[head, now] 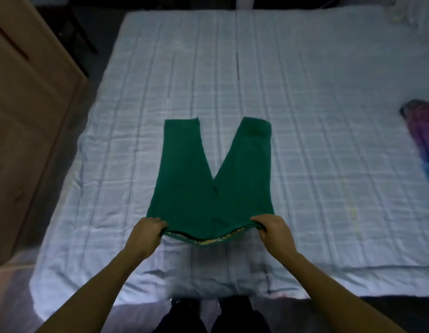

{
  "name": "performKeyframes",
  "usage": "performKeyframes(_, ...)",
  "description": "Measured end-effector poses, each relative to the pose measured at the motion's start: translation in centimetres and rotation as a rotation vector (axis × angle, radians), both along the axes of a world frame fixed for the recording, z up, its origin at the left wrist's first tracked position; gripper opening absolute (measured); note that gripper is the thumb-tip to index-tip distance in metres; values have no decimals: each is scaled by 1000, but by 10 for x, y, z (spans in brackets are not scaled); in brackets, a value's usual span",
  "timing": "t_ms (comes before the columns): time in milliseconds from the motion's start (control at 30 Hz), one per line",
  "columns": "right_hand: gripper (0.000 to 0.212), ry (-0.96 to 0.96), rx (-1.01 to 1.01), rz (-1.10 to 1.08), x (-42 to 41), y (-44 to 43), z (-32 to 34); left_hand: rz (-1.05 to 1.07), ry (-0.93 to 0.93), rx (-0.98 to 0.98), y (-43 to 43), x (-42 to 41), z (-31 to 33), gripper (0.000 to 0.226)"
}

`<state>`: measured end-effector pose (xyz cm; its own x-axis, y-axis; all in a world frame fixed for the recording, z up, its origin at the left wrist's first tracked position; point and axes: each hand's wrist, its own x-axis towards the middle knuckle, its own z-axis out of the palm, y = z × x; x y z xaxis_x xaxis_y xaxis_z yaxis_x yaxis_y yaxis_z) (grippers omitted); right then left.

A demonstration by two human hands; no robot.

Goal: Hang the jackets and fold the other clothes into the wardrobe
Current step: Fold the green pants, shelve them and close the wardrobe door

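The left hand [148, 236] and the right hand [273, 233] each gripped one end of the waistband of the green trousers [208, 188]. The trousers lay flat on the bed [328, 140], with both legs spread like a V, pointing away from the person. The folding step seemed to be just beginning; the next move probably needed one leg laid over the other, edges matched. The checked sheet was slightly wrinkled. A wooden cupboard [28, 116] stood at the left, and a colourful cloth [422, 140] lay far right.

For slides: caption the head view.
Left hand and right hand grip green fabric trousers by the waistband on a pale checked bedsheet.
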<state>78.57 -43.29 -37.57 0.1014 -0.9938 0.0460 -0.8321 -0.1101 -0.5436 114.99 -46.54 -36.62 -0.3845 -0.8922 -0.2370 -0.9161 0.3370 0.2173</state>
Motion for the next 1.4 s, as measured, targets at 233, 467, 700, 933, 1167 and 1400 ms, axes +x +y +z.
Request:
performKeyframes(233, 47, 63, 126, 3, 18, 85, -56, -117, -191, 144, 75, 9, -67, 30)
performKeyframes(467, 38, 167, 320, -6, 44, 149, -130, -54, -248, 366, 119, 6, -127, 22)
performKeyframes(700, 42, -129, 284, -620, 54, 123, -153, -127, 73, 54, 92, -57, -160, 47)
performKeyframes(933, 64, -16, 527, -866, 35, 89, -196, -159, -129, 313, 87, -121, -208, 66)
performKeyframes(1167, 14, -476, 381, -1020, 39, 90, -176, -283, -110, 283, 94, -99, -220, 61)
performKeyframes(1400, 24, -417, 163, -493, 183, 45, -126, 525, 857, 535, 102, -74, -189, 32)
